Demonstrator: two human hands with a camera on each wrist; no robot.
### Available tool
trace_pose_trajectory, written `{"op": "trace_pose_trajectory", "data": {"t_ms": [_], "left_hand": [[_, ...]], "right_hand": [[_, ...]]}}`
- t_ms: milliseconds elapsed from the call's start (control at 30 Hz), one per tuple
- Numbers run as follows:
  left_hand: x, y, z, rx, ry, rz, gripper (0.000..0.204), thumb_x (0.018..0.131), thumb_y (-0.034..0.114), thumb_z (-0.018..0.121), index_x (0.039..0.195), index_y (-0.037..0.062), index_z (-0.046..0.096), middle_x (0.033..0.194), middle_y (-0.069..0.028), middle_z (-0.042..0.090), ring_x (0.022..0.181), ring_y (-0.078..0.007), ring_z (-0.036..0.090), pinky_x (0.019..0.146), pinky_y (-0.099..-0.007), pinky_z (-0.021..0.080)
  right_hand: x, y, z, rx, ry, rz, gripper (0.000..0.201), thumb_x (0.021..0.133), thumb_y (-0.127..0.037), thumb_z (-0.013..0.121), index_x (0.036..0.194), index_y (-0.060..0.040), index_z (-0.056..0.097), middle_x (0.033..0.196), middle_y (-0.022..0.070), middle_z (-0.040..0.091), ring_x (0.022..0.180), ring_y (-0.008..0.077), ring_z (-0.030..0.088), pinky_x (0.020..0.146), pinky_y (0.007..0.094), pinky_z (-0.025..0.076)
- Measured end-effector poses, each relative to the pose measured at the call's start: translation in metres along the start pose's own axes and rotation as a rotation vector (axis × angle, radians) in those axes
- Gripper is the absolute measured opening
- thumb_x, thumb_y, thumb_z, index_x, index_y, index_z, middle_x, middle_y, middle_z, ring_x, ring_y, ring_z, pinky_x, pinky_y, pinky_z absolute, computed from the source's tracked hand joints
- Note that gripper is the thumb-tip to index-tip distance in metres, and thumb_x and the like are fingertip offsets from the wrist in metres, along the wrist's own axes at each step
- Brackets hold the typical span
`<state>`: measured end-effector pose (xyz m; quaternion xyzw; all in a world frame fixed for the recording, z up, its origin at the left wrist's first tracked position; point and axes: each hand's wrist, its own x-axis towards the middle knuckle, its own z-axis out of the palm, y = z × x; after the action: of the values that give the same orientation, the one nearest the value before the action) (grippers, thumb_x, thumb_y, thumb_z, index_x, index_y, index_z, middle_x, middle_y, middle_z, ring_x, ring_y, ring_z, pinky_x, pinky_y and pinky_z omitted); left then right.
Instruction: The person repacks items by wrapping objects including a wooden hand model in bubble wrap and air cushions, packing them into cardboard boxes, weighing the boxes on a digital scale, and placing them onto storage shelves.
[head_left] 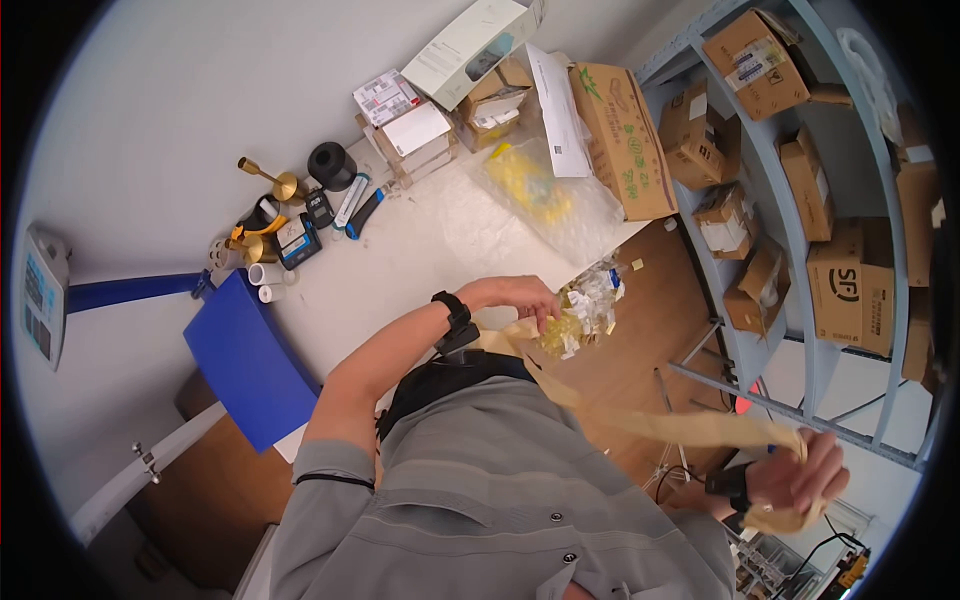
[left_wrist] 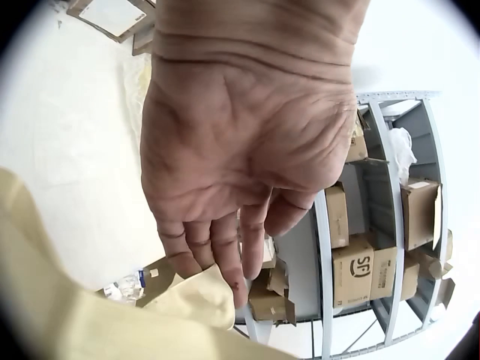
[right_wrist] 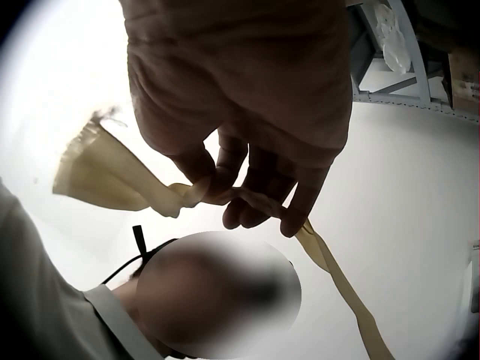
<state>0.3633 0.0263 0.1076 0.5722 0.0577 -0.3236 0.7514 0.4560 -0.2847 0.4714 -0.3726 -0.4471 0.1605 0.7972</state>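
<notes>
A long beige tape strip [head_left: 680, 425] runs between the two hands, across the front of the grey shirt. My left hand [head_left: 525, 296] is beyond the table's near right corner; its fingertips hold one part of the tape, which overlaps the fingers in the left wrist view [left_wrist: 199, 300]. On the far right, my right hand [head_left: 800, 475] grips the other part with curled fingers. The right wrist view shows the tape [right_wrist: 255, 201] twisted and bunched under the fingers of the right hand [right_wrist: 240, 97]. A wide torn end hangs out at one side, a narrow length at the other.
The white table [head_left: 400, 255] carries a bubble-wrap bag [head_left: 560, 200], cartons [head_left: 625, 140], a blue-handled cutter [head_left: 365, 213] and brass items. Scrap wrapping [head_left: 590, 310] lies beyond its right corner. Shelves with boxes [head_left: 850, 285] stand at right. A blue panel [head_left: 250, 355] is at left.
</notes>
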Motion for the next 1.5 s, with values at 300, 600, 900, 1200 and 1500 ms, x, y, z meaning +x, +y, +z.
{"op": "trace_pose_trajectory", "data": {"t_ms": [300,600,900,1200,1500], "left_hand": [[-0.086,-0.031,0.025,-0.463,0.108,0.151,0.038,0.102,0.031,0.045,0.105,0.0017,0.07,0.091,-0.0104,0.073,0.081,-0.0135,0.063,0.075,-0.0255,0.047],[-0.189,-0.053,0.037,-0.614,0.905,0.548,0.036,0.103,0.027,0.047,0.122,-0.0004,0.061,0.121,-0.0143,0.068,0.111,-0.0207,0.064,0.099,-0.0343,0.048],[-0.306,-0.177,0.141,-0.953,1.614,0.667,0.044,0.105,0.029,0.047,0.134,-0.003,0.053,0.123,-0.0167,0.064,0.109,-0.0235,0.061,0.102,-0.0395,0.049],[-0.278,-0.244,0.232,-1.175,1.455,0.58,0.041,0.106,0.03,0.046,0.119,-0.0044,0.063,0.105,-0.0138,0.068,0.096,-0.0233,0.066,0.09,-0.0372,0.055],[-0.316,-0.175,0.15,-0.544,1.489,0.303,0.036,0.101,0.02,0.06,0.129,-0.0024,0.061,0.116,-0.0137,0.068,0.108,-0.0222,0.066,0.097,-0.0359,0.054]], "right_hand": [[-0.053,0.284,-0.03,-0.477,-0.233,0.906,0.039,0.104,-0.031,0.059,0.126,0.0005,0.064,0.112,0.0066,0.068,0.107,0.0158,0.062,0.097,0.03,0.047],[-0.105,0.396,0.067,-0.131,-0.625,1.358,0.023,0.103,-0.025,0.06,0.096,-0.0052,0.069,0.077,-0.0022,0.063,0.059,0.0052,0.054,0.053,0.0222,0.043],[-0.003,0.4,0.109,-0.769,-0.348,-0.203,0.012,0.096,-0.007,0.055,0.107,-0.0014,0.057,0.085,0.0153,0.066,0.074,0.0352,0.063,0.065,0.0439,0.047],[-0.154,0.369,-0.082,-0.842,-1.278,1.518,0.024,0.093,-0.016,0.056,0.108,-0.005,0.07,0.092,0.0085,0.071,0.087,0.0233,0.066,0.081,0.036,0.051],[-0.037,0.368,0.14,-0.35,-0.714,0.971,0.017,0.099,-0.013,0.056,0.1,-0.0002,0.067,0.081,-0.0019,0.061,0.073,0.0055,0.051,0.066,0.0236,0.041]]}}
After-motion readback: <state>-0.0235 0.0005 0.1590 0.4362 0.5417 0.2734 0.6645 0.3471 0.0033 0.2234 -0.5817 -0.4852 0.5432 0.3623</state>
